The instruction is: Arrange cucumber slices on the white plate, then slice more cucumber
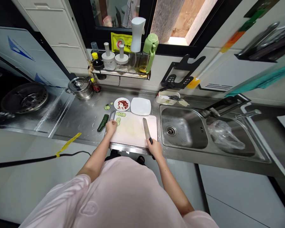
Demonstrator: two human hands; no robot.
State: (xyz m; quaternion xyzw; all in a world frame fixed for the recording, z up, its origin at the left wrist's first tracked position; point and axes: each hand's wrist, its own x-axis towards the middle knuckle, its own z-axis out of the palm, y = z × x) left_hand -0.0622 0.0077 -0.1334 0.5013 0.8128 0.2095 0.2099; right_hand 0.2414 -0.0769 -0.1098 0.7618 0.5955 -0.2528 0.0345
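Observation:
My right hand (pixel 155 148) is wrapped round the black handle of a kitchen knife (pixel 145 127). Its blade points away from me over the right side of a white cutting board (pixel 136 134). At the board's left edge, my left hand (pixel 111 127) is closed, its fingertips against a short row of cucumber slices (pixel 118 120). Just beyond lies another row of cucumber slices (pixel 121 114). To the left of the board, a piece of dark green cucumber (pixel 103 123) rests on the steel counter.
Behind the board stand a plate (pixel 125 108) with chopped red pieces and a white square plate (pixel 141 106). Cucumber scraps (pixel 107 107) lie nearby. A steel pot (pixel 80 88) is at back left, a sink (pixel 184 126) at right. A shelf (pixel 123 73) holds bottles and jars.

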